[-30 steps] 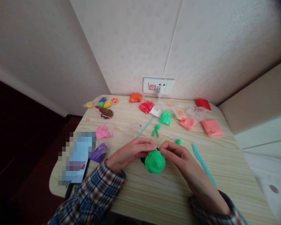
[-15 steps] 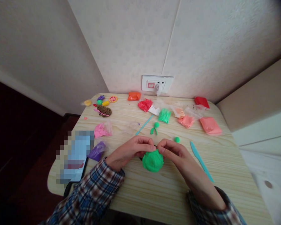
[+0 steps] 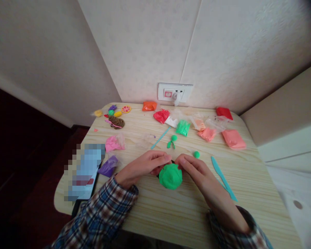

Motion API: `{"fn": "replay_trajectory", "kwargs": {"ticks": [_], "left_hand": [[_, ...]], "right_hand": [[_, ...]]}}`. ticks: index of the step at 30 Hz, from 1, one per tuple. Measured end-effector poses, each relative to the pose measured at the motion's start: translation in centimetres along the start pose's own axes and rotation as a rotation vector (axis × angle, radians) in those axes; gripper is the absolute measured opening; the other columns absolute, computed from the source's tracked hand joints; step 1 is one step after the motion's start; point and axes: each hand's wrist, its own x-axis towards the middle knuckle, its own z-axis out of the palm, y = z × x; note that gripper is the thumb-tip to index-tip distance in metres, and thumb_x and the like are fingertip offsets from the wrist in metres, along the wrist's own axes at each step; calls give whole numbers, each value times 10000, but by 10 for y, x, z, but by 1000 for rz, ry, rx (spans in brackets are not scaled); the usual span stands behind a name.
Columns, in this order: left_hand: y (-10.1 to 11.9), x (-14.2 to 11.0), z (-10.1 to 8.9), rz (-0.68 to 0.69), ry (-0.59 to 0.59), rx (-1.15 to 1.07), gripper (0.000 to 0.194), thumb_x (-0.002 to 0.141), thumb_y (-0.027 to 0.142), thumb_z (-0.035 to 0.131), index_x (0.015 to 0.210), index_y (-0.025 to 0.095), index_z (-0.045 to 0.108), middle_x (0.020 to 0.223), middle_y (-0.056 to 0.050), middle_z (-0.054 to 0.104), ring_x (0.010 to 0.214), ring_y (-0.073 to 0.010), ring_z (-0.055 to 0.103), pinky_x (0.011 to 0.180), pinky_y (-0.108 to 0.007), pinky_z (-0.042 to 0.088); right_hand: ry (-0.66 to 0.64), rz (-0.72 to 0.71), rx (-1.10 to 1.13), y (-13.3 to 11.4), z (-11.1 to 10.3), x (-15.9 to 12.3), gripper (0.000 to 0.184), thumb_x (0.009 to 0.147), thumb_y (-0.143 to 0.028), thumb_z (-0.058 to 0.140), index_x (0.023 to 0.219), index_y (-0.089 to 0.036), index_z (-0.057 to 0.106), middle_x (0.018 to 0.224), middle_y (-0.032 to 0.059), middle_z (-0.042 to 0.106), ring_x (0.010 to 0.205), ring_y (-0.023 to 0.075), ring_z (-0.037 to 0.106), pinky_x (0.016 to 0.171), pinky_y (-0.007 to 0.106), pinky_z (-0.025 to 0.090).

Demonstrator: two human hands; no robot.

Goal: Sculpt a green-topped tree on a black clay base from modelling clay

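Note:
A bright green lump of modelling clay point(image 3: 170, 176) sits on the light wooden table point(image 3: 171, 214) in front of me. My left hand point(image 3: 142, 167) pinches its upper left edge with thumb and fingers closed. Pinching the upper right edge in the same way is my right hand point(image 3: 197, 171). A dark thing shows under the clay's far edge between my fingertips; I cannot make it out. Both sleeves are plaid.
A teal plastic knife point(image 3: 223, 178) lies right of my hand. Bags of clay lie behind: pink point(image 3: 113, 143), purple point(image 3: 108, 166), green point(image 3: 182, 127), red point(image 3: 161, 116), salmon point(image 3: 233, 138). A small green ball point(image 3: 196, 154) and small clay figures point(image 3: 115, 119) sit at the back. A phone point(image 3: 84, 173) lies at left.
Both hands kept pinching the green clay's top edge, with only small finger shifts. The view moved slightly.

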Motion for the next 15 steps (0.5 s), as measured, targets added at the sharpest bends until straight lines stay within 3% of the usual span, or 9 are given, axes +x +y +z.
{"fn": "replay_trajectory", "kwargs": {"ticks": [8,15], "left_hand": [[-4,-7,-5,7,-30,20,355,841,464,496,657,164,453,563,62,356,514,-73,305,461,-217,217],[-4,-5,-4,-20,-18,-40,286,802,406,554,669,165,477,563,63,350,522,-75,298,471,-214,209]], "right_hand": [[59,-1,12,0,6,1,398,802,-562,502,586,-228,489,586,-10,453,597,152,437,545,270,374],[39,-6,29,-5,8,3,334,789,-501,536,595,-233,489,603,-5,453,616,158,423,541,273,360]]}}
